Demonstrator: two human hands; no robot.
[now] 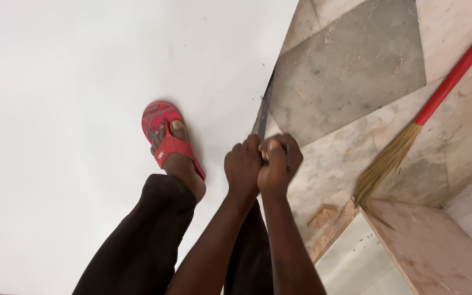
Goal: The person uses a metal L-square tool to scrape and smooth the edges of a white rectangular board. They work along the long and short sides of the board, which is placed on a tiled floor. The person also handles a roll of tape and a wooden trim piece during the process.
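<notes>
While clasped together — both hands point(263, 164) on blade point(265, 112)

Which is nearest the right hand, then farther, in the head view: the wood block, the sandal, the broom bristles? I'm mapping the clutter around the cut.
From the right hand, gripping the saw together with the left hand:
1. Wood block, just below and to its right on the floor.
2. Sandal on the white board and broom bristles at right: too close to call.

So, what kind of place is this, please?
Probably a workshop floor or a room under renovation. Both hands, left hand and right hand, grip a thin blade at the edge of a large white sheet on a dusty stone-tile floor. A red-handled broom lies nearby.
</notes>
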